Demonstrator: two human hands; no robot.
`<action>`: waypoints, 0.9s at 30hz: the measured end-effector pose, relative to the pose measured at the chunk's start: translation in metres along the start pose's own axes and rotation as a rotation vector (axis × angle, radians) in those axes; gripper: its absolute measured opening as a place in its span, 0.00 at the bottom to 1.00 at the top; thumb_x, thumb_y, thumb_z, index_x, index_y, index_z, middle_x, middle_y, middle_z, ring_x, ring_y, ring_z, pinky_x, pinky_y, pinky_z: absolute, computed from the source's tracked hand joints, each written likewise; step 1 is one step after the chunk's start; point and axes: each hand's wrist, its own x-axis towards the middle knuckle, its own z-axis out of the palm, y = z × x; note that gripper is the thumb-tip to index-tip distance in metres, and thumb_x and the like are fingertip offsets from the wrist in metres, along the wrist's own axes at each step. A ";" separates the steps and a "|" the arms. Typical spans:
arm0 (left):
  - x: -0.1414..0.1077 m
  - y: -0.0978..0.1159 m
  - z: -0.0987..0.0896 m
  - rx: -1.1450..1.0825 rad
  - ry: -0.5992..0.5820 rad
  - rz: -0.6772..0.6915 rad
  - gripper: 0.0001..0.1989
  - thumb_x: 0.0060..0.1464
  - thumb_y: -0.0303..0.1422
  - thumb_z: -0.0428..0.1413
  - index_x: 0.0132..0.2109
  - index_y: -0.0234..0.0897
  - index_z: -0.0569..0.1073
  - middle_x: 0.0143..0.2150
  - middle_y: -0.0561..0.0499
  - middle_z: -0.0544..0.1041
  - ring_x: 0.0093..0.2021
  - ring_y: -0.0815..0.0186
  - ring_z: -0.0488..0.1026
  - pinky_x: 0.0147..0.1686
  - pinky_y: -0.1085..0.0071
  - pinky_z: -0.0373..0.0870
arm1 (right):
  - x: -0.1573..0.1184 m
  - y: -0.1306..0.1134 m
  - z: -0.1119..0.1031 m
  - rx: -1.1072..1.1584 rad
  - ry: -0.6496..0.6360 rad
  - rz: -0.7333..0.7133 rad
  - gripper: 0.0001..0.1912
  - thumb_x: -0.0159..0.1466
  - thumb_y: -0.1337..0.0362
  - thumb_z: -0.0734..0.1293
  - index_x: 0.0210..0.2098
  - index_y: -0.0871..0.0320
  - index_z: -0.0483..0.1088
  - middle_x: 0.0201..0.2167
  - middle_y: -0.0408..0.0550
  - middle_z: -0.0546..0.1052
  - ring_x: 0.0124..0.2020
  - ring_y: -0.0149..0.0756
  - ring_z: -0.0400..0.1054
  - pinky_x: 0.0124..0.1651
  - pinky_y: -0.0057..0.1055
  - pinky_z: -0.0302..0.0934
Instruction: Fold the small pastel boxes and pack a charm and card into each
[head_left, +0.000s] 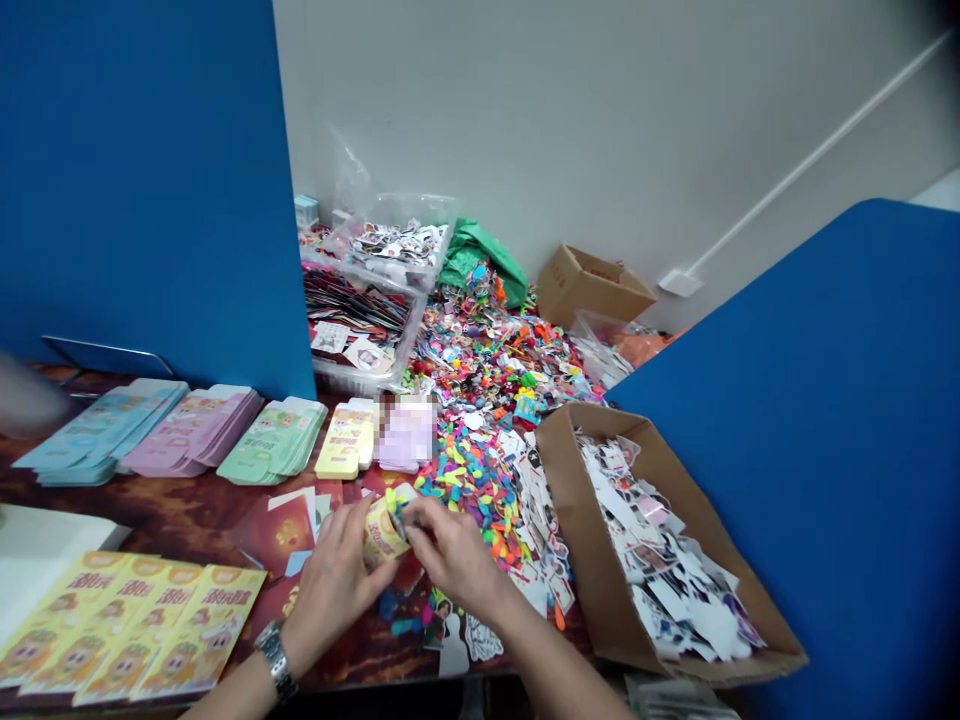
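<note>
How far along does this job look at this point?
Looks done: stacked blue, pink and green packets. In hand: the left hand and right hand hold a yellow packet. Left: flat yellow sheets, loose colored pieces, a box of cutouts.

Left hand (334, 585) and right hand (450, 555) are covering most of the small yellow paper packet (382, 535), its print going unreadable between the fingers. A pixelated blur is masking the face of the pale lilac card stack (405, 435) at centre. A pale, smeared shape (26, 395) is entering at the left edge, cut off and too blurred to identify. The tall blue panel (150, 200) is hiding the left end of the clear plastic bin (367, 370) beyond it. The lower left corner is cropping the yellow printed envelopes (127, 630). Pieces in the multicoloured heap (487, 350) are reading too small to tell apart.
</note>
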 end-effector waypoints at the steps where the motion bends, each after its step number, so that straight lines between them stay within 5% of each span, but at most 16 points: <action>1: 0.001 -0.001 0.000 -0.011 0.004 0.006 0.33 0.54 0.37 0.57 0.64 0.37 0.57 0.52 0.40 0.71 0.51 0.51 0.70 0.49 0.54 0.69 | -0.002 0.001 0.001 -0.033 0.027 -0.028 0.08 0.66 0.70 0.61 0.42 0.54 0.69 0.33 0.44 0.75 0.33 0.34 0.69 0.38 0.27 0.61; 5: 0.003 -0.001 0.003 -0.043 -0.009 0.042 0.33 0.53 0.35 0.57 0.64 0.38 0.57 0.53 0.40 0.71 0.53 0.51 0.70 0.51 0.54 0.69 | -0.008 0.004 0.003 -0.209 0.125 -0.116 0.11 0.67 0.68 0.61 0.43 0.53 0.74 0.33 0.49 0.73 0.35 0.38 0.66 0.39 0.31 0.63; 8: 0.005 0.002 0.003 -0.070 -0.012 0.041 0.34 0.53 0.35 0.57 0.65 0.37 0.56 0.54 0.41 0.71 0.53 0.52 0.71 0.52 0.55 0.70 | -0.009 0.006 -0.001 -0.205 0.172 -0.116 0.14 0.66 0.66 0.63 0.49 0.51 0.74 0.47 0.54 0.72 0.47 0.42 0.66 0.49 0.38 0.64; 11: 0.008 0.004 0.002 -0.093 -0.019 0.060 0.34 0.53 0.34 0.57 0.65 0.38 0.56 0.53 0.41 0.72 0.53 0.53 0.72 0.51 0.56 0.72 | -0.008 0.012 -0.009 -0.078 0.070 -0.142 0.11 0.64 0.66 0.66 0.44 0.51 0.77 0.58 0.53 0.67 0.58 0.44 0.62 0.58 0.42 0.61; 14: 0.011 0.008 -0.001 -0.123 -0.057 0.046 0.36 0.54 0.38 0.58 0.66 0.39 0.55 0.55 0.41 0.73 0.54 0.52 0.73 0.50 0.58 0.73 | -0.004 0.029 -0.017 0.172 0.009 -0.093 0.11 0.65 0.64 0.66 0.46 0.53 0.76 0.54 0.51 0.72 0.53 0.39 0.68 0.54 0.36 0.64; 19: 0.016 0.010 -0.008 -0.168 -0.180 -0.026 0.41 0.56 0.45 0.57 0.70 0.44 0.47 0.62 0.41 0.70 0.57 0.52 0.73 0.50 0.58 0.76 | 0.021 0.091 -0.040 0.197 0.196 0.237 0.15 0.68 0.57 0.61 0.45 0.55 0.75 0.37 0.46 0.79 0.37 0.35 0.73 0.40 0.29 0.67; 27: 0.019 0.000 -0.002 -0.083 -0.133 0.070 0.42 0.55 0.46 0.58 0.70 0.46 0.47 0.60 0.43 0.72 0.54 0.51 0.75 0.45 0.59 0.79 | 0.081 0.216 -0.093 -0.271 0.346 0.754 0.16 0.65 0.61 0.61 0.49 0.57 0.73 0.40 0.50 0.78 0.44 0.42 0.72 0.49 0.34 0.63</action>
